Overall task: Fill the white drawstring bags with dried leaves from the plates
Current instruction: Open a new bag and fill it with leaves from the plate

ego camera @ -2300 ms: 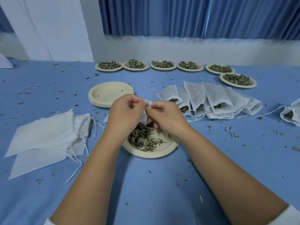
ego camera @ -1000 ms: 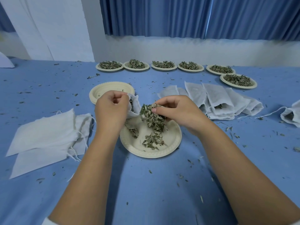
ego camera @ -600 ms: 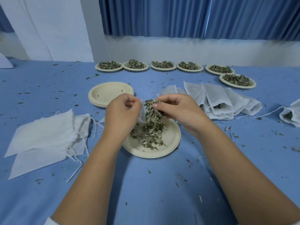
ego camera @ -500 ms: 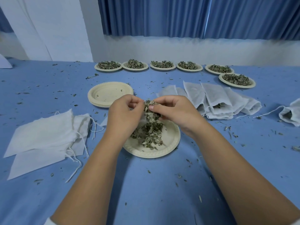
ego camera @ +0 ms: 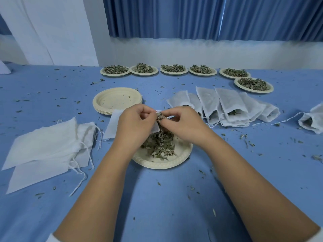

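Closed up since half a second ago: gap between right hand (ego camera: 183, 124) and left hand (ego camera: 134, 126), with the pinch of dried leaves (ego camera: 160, 117) now at the mouth of the white drawstring bag (ego camera: 112, 125). Indicates one transfer under way, not complete.

Blue desk (ego camera: 166, 198): strewn with leaf crumbs. Left: pile of flat empty bags (ego camera: 43, 142). Right: row of filled bags (ego camera: 229, 105). Far edge: six full plates (ego camera: 173, 73). Centre-left: stack of empty plates (ego camera: 115, 100). Centre: working plate (ego camera: 162, 165), loose leaves (ego camera: 160, 145) heaped on it, directly under both hands.

Left hand: pinches the bag's rim, holding the mouth above the working plate. Right hand: fingers curled, pinching the leaves at the opening. Probably several more pinches needed for this bag; spillage past the rim likely.
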Tool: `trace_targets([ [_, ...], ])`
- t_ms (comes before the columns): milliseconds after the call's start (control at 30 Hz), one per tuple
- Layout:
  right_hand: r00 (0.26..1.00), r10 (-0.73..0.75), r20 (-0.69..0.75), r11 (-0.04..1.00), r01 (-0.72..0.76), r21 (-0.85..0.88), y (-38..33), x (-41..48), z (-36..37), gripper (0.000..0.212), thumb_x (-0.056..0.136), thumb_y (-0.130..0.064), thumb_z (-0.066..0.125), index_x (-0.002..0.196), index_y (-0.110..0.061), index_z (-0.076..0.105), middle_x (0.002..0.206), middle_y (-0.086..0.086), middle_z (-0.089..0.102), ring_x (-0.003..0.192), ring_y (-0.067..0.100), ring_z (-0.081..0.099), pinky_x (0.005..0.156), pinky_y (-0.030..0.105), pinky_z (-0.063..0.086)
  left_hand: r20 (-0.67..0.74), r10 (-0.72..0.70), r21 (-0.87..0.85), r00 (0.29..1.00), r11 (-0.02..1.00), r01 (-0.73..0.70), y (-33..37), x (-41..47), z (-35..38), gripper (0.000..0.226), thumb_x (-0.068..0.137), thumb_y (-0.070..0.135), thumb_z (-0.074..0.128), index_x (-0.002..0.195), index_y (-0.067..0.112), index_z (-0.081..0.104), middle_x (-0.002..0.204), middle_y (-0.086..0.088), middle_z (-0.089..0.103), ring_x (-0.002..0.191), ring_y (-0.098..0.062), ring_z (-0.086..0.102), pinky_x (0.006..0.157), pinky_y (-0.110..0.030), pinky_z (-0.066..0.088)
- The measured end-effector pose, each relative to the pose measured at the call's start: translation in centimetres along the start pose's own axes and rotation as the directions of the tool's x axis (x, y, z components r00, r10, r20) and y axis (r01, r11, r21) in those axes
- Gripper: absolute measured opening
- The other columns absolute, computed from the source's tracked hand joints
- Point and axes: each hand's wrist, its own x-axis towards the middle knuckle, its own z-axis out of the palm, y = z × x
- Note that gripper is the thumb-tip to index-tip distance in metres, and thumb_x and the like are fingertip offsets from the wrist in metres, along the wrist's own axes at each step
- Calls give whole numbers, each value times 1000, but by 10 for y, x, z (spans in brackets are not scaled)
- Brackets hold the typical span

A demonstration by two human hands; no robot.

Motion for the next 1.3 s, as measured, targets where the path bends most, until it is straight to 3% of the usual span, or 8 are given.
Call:
trace_targets([
  [133, 989, 149, -3, 957, -144, 254, 0, 4, -1, 17, 87, -23, 66, 99, -21, 77, 90, -10, 75, 76, 9, 73, 87, 36, 58, -29, 4, 22, 1000, 1000, -3, -1, 0, 0, 15, 88, 20, 63, 77, 28, 69, 62, 13, 64, 54, 6, 54, 54, -11, 44],
  [233, 990, 142, -22, 941, -128, 312, -1, 3, 1, 19, 84, -24, 75, 102, -16, 76, 88, -2, 74, 73, 12, 72, 86, 43, 59, -24, 2, 22, 1000, 1000, -1, -1, 0, 0, 15, 87, 20, 64, 76, 29, 68, 61, 17, 64, 56, 7, 55, 57, -14, 46],
  [400, 989, 140, -43, 938, -118, 327, 2, 2, 4, 15, 79, -8, 79, 87, -17, 69, 67, -1, 69, 64, 15, 69, 81, 45, 60, -29, -6, -22, 1000, 1000, 5, 3, -1, 0, 19, 88, 17, 65, 73, 29, 67, 66, 13, 65, 57, 8, 55, 54, -5, 42],
  [667, 986, 1, -169, 997, 11, 72, 3, -1, 16, 26, 75, -7, 76, 66, -27, 62, 60, -12, 63, 52, -4, 55, 60, 14, 50, 14, -33, -58, 999, 998, 34, 4, -2, 1, 17, 87, 17, 66, 74, 27, 70, 61, 13, 64, 52, 4, 53, 56, -15, 41],
  [733, 987, 26, -158, 994, -8, 113, 1, 0, 14, 27, 77, -11, 74, 63, -32, 65, 58, -16, 66, 55, -6, 60, 65, 13, 51, -3, -36, -75, 999, 997, 35, 4, -1, 0, 19, 88, 17, 65, 73, 27, 69, 58, 15, 64, 51, 5, 52, 52, -10, 40],
  [800, 988, 87, -124, 980, -62, 190, 1, 2, 11, 25, 81, -16, 69, 59, -29, 70, 65, -14, 71, 66, 1, 68, 79, 27, 57, -10, -39, -86, 999, 996, 38, 4, -1, -1, 18, 88, 16, 64, 74, 27, 69, 55, 16, 63, 47, 6, 50, 47, -7, 37],
  [933, 983, 157, -98, 936, -116, 332, -1, 1, 11, 20, 88, -23, 68, 71, -15, 76, 75, 2, 73, 67, 7, 71, 85, 49, 58, -8, -44, -110, 999, 993, 43, 4, -1, -1, 17, 88, 16, 63, 76, 25, 70, 52, 14, 61, 40, 4, 45, 43, -7, 33],
  [1300, 997, 62, -40, 980, -53, 191, -2, -5, 15, 13, 83, -9, 71, 89, -17, 79, 81, -2, 76, 76, 3, 66, 73, 23, 52, -13, -54, -76, 998, 996, 53, 5, -3, -1, 16, 88, 18, 64, 75, 27, 70, 75, 6, 73, 69, -3, 65, 65, -19, 50],
])
